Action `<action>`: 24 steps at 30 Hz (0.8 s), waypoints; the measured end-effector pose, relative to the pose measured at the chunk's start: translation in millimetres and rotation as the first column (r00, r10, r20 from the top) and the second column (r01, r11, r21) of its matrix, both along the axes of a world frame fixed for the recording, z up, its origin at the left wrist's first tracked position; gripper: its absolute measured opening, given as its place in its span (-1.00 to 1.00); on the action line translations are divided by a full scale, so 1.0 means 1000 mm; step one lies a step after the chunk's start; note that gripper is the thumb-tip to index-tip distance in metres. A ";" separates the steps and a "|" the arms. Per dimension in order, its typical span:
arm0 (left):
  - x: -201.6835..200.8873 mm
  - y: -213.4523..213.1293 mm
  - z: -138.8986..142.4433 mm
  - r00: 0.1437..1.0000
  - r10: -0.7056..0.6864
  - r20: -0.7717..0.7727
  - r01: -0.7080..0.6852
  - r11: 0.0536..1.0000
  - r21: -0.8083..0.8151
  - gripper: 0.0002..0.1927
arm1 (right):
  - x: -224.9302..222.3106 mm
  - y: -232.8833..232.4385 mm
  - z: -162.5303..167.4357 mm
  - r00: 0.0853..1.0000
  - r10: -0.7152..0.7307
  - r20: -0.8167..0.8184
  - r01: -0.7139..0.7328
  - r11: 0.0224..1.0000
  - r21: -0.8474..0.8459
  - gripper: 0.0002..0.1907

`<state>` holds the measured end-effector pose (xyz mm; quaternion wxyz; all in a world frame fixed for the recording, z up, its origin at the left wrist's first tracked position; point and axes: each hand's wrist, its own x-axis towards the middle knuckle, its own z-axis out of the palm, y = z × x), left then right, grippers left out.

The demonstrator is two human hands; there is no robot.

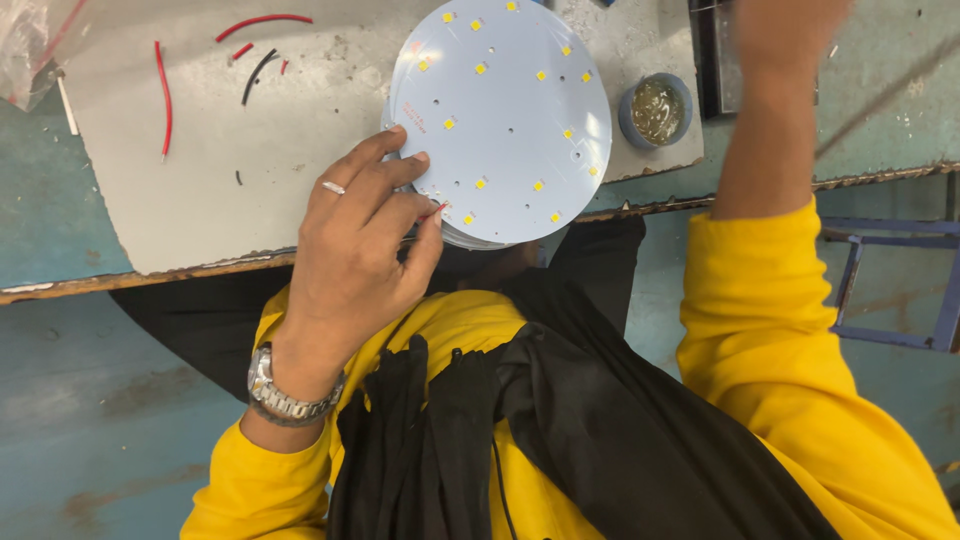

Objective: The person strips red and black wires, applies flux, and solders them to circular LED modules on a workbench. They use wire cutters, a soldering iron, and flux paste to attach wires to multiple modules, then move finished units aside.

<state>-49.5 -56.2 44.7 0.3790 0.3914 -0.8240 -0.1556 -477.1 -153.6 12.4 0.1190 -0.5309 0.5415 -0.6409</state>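
Left hand (355, 245) grasps a round white LED board (505, 120) at its seven o'clock edge, over the table (250, 180). Right hand (785, 35), at one o'clock, is blurred; its grip cannot be told.

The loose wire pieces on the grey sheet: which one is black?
The curved black wire piece, lying between the short red bits; all other pieces are red.

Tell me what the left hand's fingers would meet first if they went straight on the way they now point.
The left hand already rests its fingertips on the round white LED board. Going straight on, up and to the right, they would slide across its face and its small yellow chips; depth is unclear.
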 end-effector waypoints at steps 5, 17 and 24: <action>-0.001 0.000 -0.004 1.000 0.011 -0.022 -0.011 1.000 0.000 -0.90 | 0.007 0.023 0.015 0.957 0.179 0.227 -0.165 0.983 -0.080 -0.74; 0.001 0.000 -0.014 0.999 -0.040 -0.024 0.039 0.998 -0.044 -0.89 | 0.093 0.108 0.049 0.858 0.384 0.340 -0.409 0.913 0.002 -0.76; -0.002 -0.006 -0.012 0.999 -0.021 -0.040 0.017 0.995 -0.095 -0.88 | 0.120 0.107 0.042 0.775 0.464 0.429 -0.554 0.825 0.110 -0.79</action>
